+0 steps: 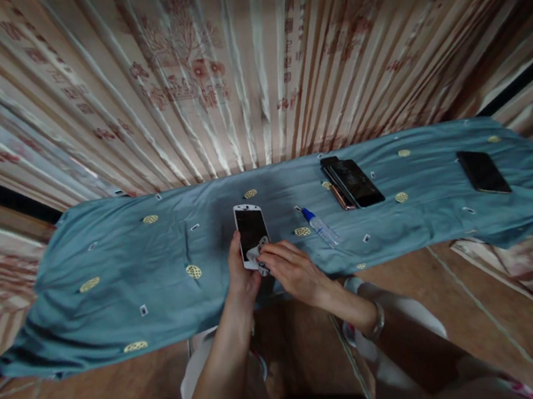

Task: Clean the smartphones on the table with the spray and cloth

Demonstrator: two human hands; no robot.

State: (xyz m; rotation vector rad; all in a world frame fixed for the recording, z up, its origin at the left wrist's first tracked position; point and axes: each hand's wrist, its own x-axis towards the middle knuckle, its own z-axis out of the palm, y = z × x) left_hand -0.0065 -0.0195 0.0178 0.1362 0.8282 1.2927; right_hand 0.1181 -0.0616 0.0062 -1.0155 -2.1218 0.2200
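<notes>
Two hands on one white phone, blue cloth underneath.

Nearest: left hand (241, 272) curled along the left edge of the white phone (252, 234), steadying it; right hand (294, 270) pinching a small white wipe (259, 252) onto its lower end. Just right of the phone: one little bottle (320, 227) with a blue cap. Farther right: two dark phones stacked (352, 182). Farthest right: one more dark phone (483, 171). All on one blue cloth (120, 270).

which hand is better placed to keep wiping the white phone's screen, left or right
Probably the right hand: its fingertips already press the small cloth on the lower part of the phone. The left hand grips the phone's left edge, steadying it on the blue sheet.
</notes>
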